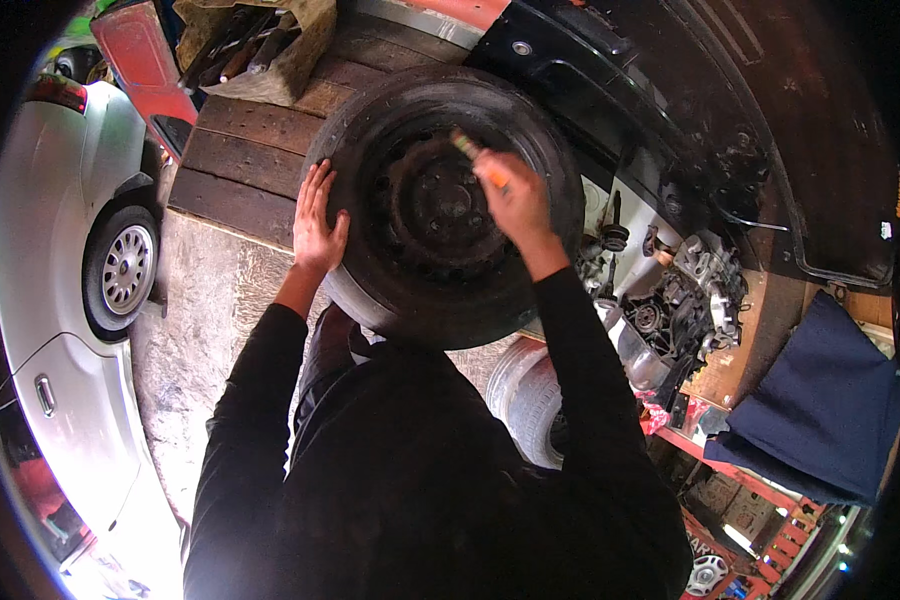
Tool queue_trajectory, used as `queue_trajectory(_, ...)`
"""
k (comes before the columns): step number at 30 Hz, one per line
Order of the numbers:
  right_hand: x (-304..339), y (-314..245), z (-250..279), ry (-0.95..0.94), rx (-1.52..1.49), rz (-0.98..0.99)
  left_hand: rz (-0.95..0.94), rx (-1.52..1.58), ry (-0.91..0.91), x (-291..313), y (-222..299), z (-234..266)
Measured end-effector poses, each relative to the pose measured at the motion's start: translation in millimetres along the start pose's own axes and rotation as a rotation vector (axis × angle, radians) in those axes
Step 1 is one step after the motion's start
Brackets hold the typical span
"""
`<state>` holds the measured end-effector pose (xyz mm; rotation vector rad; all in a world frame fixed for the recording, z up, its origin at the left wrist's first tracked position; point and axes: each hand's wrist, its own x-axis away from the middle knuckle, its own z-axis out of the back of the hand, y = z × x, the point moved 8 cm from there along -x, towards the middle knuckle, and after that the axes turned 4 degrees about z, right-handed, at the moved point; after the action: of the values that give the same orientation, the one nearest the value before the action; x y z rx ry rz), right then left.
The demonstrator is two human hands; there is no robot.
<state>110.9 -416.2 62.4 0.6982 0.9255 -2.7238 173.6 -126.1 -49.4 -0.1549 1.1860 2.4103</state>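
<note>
A wheel with a black tyre (385,285) and a dark, dirty steel rim (448,200) lies on its side on the wooden bench, in front of my body. My left hand (317,222) rests flat against the left side of the tyre, its fingers stretched out. In my closed right hand (515,200) is what looks like a small brush (465,145) with an orange handle, its tip over the upper part of the rim. Motion smears the right hand and the brush, so whether the tip touches the rim I cannot tell.
Wooden planks (240,160) carry the wheel, with a worn open bag of tools (260,50) beyond. A silver car (70,240) stands at left. On the right are greasy metal engine parts (690,300), a dark blue cloth (820,400) and a large black panel (770,130). Another tyre (530,400) sits below.
</note>
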Motion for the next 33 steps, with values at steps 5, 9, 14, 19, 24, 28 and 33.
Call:
queue_trajectory(5,-38,49,-16,-0.182,0.142,-0.063,-0.017,0.019,0.005,-3,5,2)
queue_trajectory(9,-49,15,-75,-0.395,0.170,0.175,0.007,0.020,-0.005,-3,6,1)
queue_trajectory(14,-41,-28,-97,-0.455,-0.067,0.324,0.009,0.017,-0.001,-2,1,1)
queue_trajectory(19,-52,-12,-79,-0.263,0.021,0.235,0.028,0.022,-0.009,-2,7,3)
queue_trajectory(24,-11,-44,-121,-0.508,0.003,0.409,0.028,0.024,-0.023,-2,6,2)
queue_trajectory(28,-40,-51,-83,-0.335,-0.123,0.290,0.001,0.045,0.017,0,3,4)
queue_trajectory(33,-33,-44,-106,-0.279,-0.051,0.303,-0.009,0.035,0.006,-2,5,3)
